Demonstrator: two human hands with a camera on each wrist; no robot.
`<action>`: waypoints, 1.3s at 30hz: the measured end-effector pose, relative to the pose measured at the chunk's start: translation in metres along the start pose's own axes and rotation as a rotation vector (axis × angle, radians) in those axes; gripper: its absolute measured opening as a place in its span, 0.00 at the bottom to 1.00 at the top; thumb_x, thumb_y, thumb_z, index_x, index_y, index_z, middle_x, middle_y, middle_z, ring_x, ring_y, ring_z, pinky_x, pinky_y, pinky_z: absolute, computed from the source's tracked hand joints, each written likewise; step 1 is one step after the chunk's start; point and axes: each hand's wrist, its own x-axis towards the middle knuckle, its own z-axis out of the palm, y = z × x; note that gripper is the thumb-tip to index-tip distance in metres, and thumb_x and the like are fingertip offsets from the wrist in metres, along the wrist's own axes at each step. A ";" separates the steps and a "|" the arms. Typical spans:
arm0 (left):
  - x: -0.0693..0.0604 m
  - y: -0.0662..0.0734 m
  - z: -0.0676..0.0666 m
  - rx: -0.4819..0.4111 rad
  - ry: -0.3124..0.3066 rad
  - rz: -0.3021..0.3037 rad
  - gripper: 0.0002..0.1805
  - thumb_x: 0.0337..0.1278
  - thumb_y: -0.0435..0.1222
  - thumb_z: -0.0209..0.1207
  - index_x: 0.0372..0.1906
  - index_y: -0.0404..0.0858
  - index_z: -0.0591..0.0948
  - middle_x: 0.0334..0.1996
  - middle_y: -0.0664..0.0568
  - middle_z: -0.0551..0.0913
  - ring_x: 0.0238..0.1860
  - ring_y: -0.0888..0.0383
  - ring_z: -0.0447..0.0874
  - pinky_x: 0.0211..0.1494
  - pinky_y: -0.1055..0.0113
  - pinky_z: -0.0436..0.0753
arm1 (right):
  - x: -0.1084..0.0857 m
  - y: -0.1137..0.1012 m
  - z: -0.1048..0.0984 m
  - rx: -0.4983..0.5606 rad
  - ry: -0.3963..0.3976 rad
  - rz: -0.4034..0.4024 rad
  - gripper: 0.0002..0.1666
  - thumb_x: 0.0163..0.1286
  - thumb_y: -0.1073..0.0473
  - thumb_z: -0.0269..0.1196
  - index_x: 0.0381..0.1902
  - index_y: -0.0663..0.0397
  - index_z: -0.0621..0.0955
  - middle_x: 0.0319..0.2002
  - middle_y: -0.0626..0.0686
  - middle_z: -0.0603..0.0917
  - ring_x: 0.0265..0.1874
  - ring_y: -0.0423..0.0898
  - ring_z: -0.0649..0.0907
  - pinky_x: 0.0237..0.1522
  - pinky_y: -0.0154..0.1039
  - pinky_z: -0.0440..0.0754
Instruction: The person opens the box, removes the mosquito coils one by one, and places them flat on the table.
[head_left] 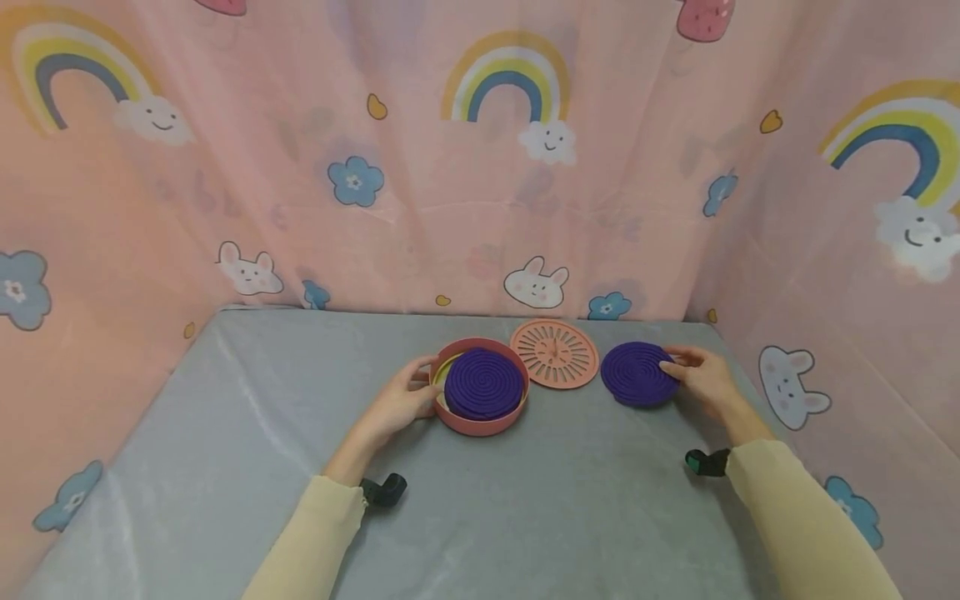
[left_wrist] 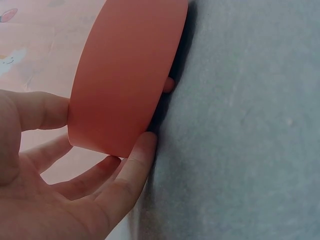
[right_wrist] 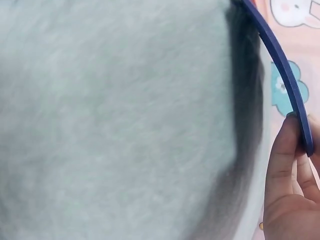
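Note:
A round coral holder (head_left: 480, 427) stands on the table at the centre of the head view. In it lies a purple spiral coaster (head_left: 483, 383), with a yellow edge showing beneath at the left. My left hand (head_left: 405, 396) grips the holder's left side; in the left wrist view, fingers touch its smooth outer wall (left_wrist: 125, 75). Over on the right, my right hand (head_left: 701, 379) pinches the edge of a second purple spiral coaster (head_left: 637, 375). The right wrist view shows this coaster edge-on as a thin strip (right_wrist: 285, 70) between thumb and fingers, off the table.
A flat coral disc with slots (head_left: 555, 354) lies between the holder and the second coaster, close to the holder's right side. Grey cloth covers the table (head_left: 525, 517). Pink printed curtains (head_left: 420, 225) rise at the back and both sides.

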 end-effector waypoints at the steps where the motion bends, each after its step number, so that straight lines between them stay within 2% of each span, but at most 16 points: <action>1: 0.000 0.000 0.000 0.002 0.000 -0.002 0.30 0.71 0.35 0.59 0.75 0.44 0.68 0.67 0.36 0.69 0.66 0.40 0.74 0.52 0.55 0.87 | 0.000 0.002 0.000 -0.018 -0.004 0.006 0.34 0.76 0.54 0.62 0.71 0.69 0.69 0.57 0.63 0.74 0.42 0.40 0.76 0.37 0.27 0.80; 4: 0.000 0.000 0.000 -0.001 0.000 -0.009 0.30 0.71 0.35 0.59 0.75 0.44 0.67 0.67 0.36 0.69 0.66 0.41 0.74 0.52 0.55 0.87 | 0.000 0.006 0.003 -0.069 -0.014 0.009 0.33 0.77 0.54 0.61 0.71 0.69 0.70 0.57 0.66 0.74 0.44 0.46 0.76 0.36 0.28 0.80; 10: 0.002 -0.002 0.000 -0.007 -0.003 -0.009 0.30 0.71 0.35 0.59 0.75 0.44 0.67 0.66 0.36 0.70 0.65 0.41 0.74 0.52 0.55 0.87 | 0.001 0.010 0.003 -0.157 -0.003 -0.076 0.31 0.77 0.57 0.60 0.67 0.74 0.70 0.59 0.75 0.75 0.52 0.61 0.78 0.36 0.25 0.77; 12: 0.002 -0.003 0.000 -0.009 -0.005 -0.007 0.30 0.71 0.35 0.59 0.75 0.44 0.67 0.67 0.36 0.70 0.65 0.41 0.74 0.52 0.55 0.87 | -0.001 0.009 0.001 -0.175 0.002 -0.093 0.30 0.77 0.58 0.59 0.67 0.75 0.71 0.60 0.76 0.75 0.55 0.64 0.78 0.38 0.25 0.77; 15: 0.003 -0.004 0.001 -0.010 -0.006 -0.006 0.31 0.71 0.35 0.59 0.76 0.44 0.67 0.67 0.36 0.69 0.66 0.41 0.74 0.52 0.55 0.87 | -0.003 0.006 -0.003 -0.204 -0.003 -0.106 0.28 0.78 0.58 0.58 0.66 0.75 0.71 0.61 0.76 0.75 0.57 0.66 0.78 0.45 0.33 0.79; 18: 0.002 -0.003 0.001 -0.011 -0.002 -0.008 0.31 0.71 0.35 0.59 0.76 0.44 0.67 0.67 0.36 0.69 0.66 0.41 0.74 0.52 0.55 0.87 | -0.008 0.000 -0.005 -0.216 -0.023 -0.112 0.29 0.79 0.56 0.58 0.67 0.73 0.72 0.62 0.74 0.76 0.59 0.66 0.78 0.52 0.42 0.79; 20: 0.001 -0.002 0.000 -0.012 -0.001 -0.009 0.31 0.71 0.35 0.59 0.76 0.44 0.67 0.67 0.36 0.69 0.66 0.41 0.74 0.52 0.55 0.87 | -0.011 -0.006 -0.006 -0.208 -0.034 -0.116 0.29 0.79 0.55 0.57 0.67 0.72 0.72 0.62 0.73 0.76 0.59 0.65 0.78 0.53 0.43 0.79; 26: -0.001 0.000 0.000 -0.016 -0.004 -0.009 0.31 0.71 0.34 0.59 0.76 0.43 0.66 0.67 0.36 0.69 0.66 0.41 0.74 0.52 0.54 0.87 | -0.022 -0.031 -0.002 -0.180 -0.037 -0.144 0.30 0.79 0.51 0.57 0.67 0.69 0.73 0.61 0.70 0.78 0.55 0.61 0.81 0.42 0.24 0.78; 29: -0.001 -0.001 0.000 -0.013 -0.004 -0.009 0.31 0.71 0.35 0.59 0.76 0.43 0.66 0.67 0.36 0.69 0.66 0.41 0.74 0.52 0.55 0.87 | -0.027 -0.045 0.003 -0.134 -0.042 -0.169 0.30 0.79 0.51 0.57 0.67 0.70 0.73 0.61 0.70 0.78 0.51 0.54 0.83 0.42 0.22 0.79; 33: -0.001 -0.002 -0.001 -0.004 -0.001 -0.007 0.31 0.71 0.35 0.59 0.76 0.43 0.66 0.66 0.36 0.69 0.66 0.41 0.74 0.52 0.55 0.87 | -0.034 -0.065 0.011 -0.084 -0.043 -0.225 0.28 0.79 0.53 0.57 0.66 0.70 0.75 0.60 0.70 0.79 0.41 0.36 0.84 0.45 0.27 0.83; 34: -0.001 -0.001 -0.001 -0.002 0.000 -0.007 0.31 0.71 0.35 0.59 0.76 0.43 0.67 0.66 0.36 0.69 0.66 0.41 0.74 0.52 0.55 0.87 | -0.036 -0.070 0.014 -0.080 -0.041 -0.238 0.28 0.79 0.53 0.58 0.66 0.69 0.75 0.60 0.70 0.79 0.41 0.38 0.85 0.45 0.27 0.83; 35: -0.001 -0.001 -0.001 -0.002 -0.001 -0.006 0.31 0.71 0.35 0.59 0.76 0.44 0.67 0.66 0.36 0.69 0.66 0.41 0.74 0.51 0.55 0.87 | -0.037 -0.074 0.016 -0.073 -0.041 -0.245 0.28 0.79 0.53 0.58 0.66 0.69 0.75 0.60 0.70 0.79 0.40 0.35 0.85 0.45 0.27 0.83; 36: -0.001 -0.001 -0.001 -0.001 -0.002 -0.006 0.31 0.71 0.35 0.59 0.76 0.44 0.67 0.66 0.36 0.69 0.66 0.41 0.74 0.51 0.55 0.87 | -0.039 -0.078 0.018 -0.070 -0.044 -0.249 0.28 0.79 0.53 0.57 0.66 0.68 0.75 0.60 0.69 0.79 0.41 0.38 0.86 0.46 0.28 0.83; 39: -0.001 0.000 0.000 0.001 -0.005 -0.007 0.31 0.71 0.35 0.60 0.75 0.44 0.67 0.66 0.36 0.70 0.66 0.41 0.74 0.51 0.56 0.87 | -0.042 -0.088 0.026 -0.067 -0.054 -0.238 0.28 0.79 0.51 0.57 0.67 0.67 0.75 0.61 0.68 0.79 0.49 0.53 0.86 0.53 0.41 0.84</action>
